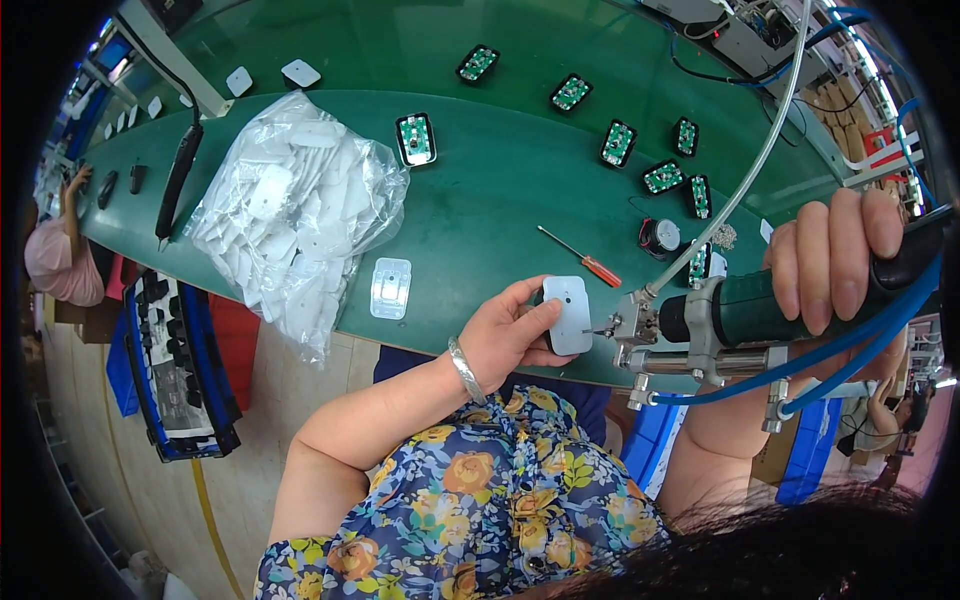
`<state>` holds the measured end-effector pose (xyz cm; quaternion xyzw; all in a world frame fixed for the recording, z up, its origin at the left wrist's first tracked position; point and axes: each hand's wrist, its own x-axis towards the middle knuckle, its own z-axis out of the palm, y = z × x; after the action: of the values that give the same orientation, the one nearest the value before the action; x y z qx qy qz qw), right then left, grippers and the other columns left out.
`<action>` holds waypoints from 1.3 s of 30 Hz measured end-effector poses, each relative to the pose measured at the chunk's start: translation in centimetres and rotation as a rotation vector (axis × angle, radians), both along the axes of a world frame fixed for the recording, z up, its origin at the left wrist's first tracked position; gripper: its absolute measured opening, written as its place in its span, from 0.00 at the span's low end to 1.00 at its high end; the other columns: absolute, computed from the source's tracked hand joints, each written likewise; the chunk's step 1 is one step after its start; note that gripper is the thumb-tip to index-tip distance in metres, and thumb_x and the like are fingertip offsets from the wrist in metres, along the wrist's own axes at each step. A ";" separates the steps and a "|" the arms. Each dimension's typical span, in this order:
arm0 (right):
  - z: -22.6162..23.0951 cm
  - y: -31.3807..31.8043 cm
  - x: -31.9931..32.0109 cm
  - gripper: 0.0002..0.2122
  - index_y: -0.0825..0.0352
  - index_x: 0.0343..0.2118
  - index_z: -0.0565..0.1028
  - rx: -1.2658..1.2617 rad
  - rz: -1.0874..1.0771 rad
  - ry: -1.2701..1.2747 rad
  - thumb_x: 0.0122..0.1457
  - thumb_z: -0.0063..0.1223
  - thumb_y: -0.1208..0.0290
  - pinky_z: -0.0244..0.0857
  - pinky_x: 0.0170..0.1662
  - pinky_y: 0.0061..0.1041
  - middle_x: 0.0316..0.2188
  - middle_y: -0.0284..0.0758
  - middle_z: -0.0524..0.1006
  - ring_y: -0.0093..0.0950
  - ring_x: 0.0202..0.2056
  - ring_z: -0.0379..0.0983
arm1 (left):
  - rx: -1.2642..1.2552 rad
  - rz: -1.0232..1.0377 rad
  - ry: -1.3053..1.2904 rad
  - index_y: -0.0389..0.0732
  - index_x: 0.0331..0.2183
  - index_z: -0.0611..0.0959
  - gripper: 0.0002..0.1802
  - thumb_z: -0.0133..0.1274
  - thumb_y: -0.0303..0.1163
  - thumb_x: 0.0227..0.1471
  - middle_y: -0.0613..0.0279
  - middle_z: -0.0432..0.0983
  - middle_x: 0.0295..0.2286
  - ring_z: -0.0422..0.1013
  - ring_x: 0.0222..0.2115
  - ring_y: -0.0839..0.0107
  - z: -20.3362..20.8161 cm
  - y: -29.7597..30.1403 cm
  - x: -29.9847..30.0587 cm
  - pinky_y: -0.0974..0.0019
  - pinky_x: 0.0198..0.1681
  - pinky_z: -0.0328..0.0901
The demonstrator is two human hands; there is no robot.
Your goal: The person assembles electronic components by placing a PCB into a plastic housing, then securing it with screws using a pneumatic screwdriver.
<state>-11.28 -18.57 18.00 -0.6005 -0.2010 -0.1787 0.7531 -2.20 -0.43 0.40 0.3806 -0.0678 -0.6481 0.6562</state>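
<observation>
My left hand (512, 335) grips a small white plastic case (570, 312) with rounded corners, thumb on its face and fingers around its edge. A dark hole shows in the upper part of that face. My right hand (840, 250) is wrapped round the dark grip of a power screwdriver (740, 308) with blue air hoses and a metal head. Its thin tip points left and reaches the lower right of the case; whether it sits in a screw is too small to tell. Beyond the case, a red-handled screwdriver (600, 271) lies on the green table (480, 230).
A clear bag of white covers (300, 190) fills the table's left part, beside a translucent plastic plate (390, 288). Several black housings with green circuit boards (662, 177) lie at the back right. A black tool (180, 180) hangs from a cord. Another person (65, 250) sits far left.
</observation>
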 end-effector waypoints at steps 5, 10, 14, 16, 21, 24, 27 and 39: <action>-0.3 1.2 -0.1 0.15 0.65 0.38 0.62 0.027 -0.058 0.029 0.49 0.52 0.72 0.58 0.26 0.18 0.22 0.29 0.66 0.19 0.21 0.62 | 0.014 0.022 -0.001 0.41 0.50 0.60 0.23 0.43 0.34 0.52 0.56 0.68 0.39 0.70 0.37 0.63 -0.2 -0.1 -0.3 0.64 0.36 0.69; -0.3 0.4 -0.7 0.19 0.69 0.41 0.60 0.161 -0.203 -0.107 0.49 0.52 0.70 0.55 0.26 0.18 0.21 0.28 0.64 0.19 0.20 0.60 | 0.033 0.079 -0.231 0.41 0.50 0.59 0.24 0.42 0.34 0.53 0.58 0.67 0.39 0.70 0.37 0.65 -2.0 0.1 1.1 0.65 0.36 0.69; 0.5 0.0 -1.8 0.20 0.69 0.40 0.61 0.168 -0.263 -0.004 0.46 0.55 0.70 0.56 0.26 0.18 0.20 0.29 0.64 0.19 0.20 0.60 | 0.064 0.029 -0.164 0.42 0.51 0.58 0.24 0.42 0.34 0.53 0.59 0.67 0.39 0.69 0.37 0.67 -2.7 0.4 0.1 0.66 0.37 0.68; 0.0 0.8 -1.3 0.20 0.69 0.40 0.61 0.188 -0.226 -0.038 0.46 0.55 0.70 0.57 0.26 0.18 0.20 0.29 0.64 0.19 0.20 0.61 | 0.051 0.004 -0.149 0.42 0.51 0.58 0.24 0.42 0.35 0.53 0.60 0.67 0.39 0.69 0.37 0.68 -2.7 0.1 -0.6 0.66 0.37 0.68; 0.1 0.1 -1.5 0.21 0.68 0.40 0.61 0.124 -0.093 -0.059 0.43 0.55 0.73 0.60 0.26 0.19 0.20 0.29 0.66 0.21 0.20 0.63 | 0.002 -0.045 -0.114 0.43 0.51 0.57 0.25 0.42 0.36 0.53 0.60 0.67 0.40 0.68 0.38 0.69 -2.0 -0.6 -1.1 0.66 0.38 0.68; 0.2 -0.6 -1.5 0.25 0.68 0.42 0.61 0.046 -0.027 -0.049 0.39 0.59 0.75 0.62 0.27 0.20 0.22 0.30 0.67 0.22 0.22 0.65 | -0.001 -0.058 -0.109 0.43 0.51 0.57 0.25 0.42 0.36 0.53 0.61 0.66 0.40 0.68 0.38 0.70 -1.4 -0.7 -1.1 0.66 0.38 0.68; 0.2 -2.6 -1.3 0.30 0.68 0.43 0.60 -0.015 0.183 -0.044 0.35 0.63 0.74 0.62 0.28 0.20 0.23 0.31 0.68 0.23 0.23 0.66 | -0.024 -0.065 -0.099 0.43 0.51 0.57 0.25 0.42 0.37 0.53 0.61 0.66 0.41 0.68 0.38 0.70 -1.0 -0.8 -1.3 0.66 0.38 0.67; -0.2 -1.6 -0.3 0.28 0.66 0.40 0.61 -0.073 0.245 -0.047 0.36 0.65 0.71 0.63 0.28 0.20 0.25 0.31 0.69 0.23 0.25 0.67 | 0.005 -0.009 -0.140 0.40 0.49 0.60 0.23 0.44 0.33 0.52 0.60 0.69 0.38 0.70 0.35 0.71 -0.5 -0.9 -1.4 0.69 0.36 0.69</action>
<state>-11.61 -20.19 17.77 -0.5939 -0.2968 -0.0920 0.7421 -3.64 -1.28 -0.12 0.4263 -0.1134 -0.6230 0.6460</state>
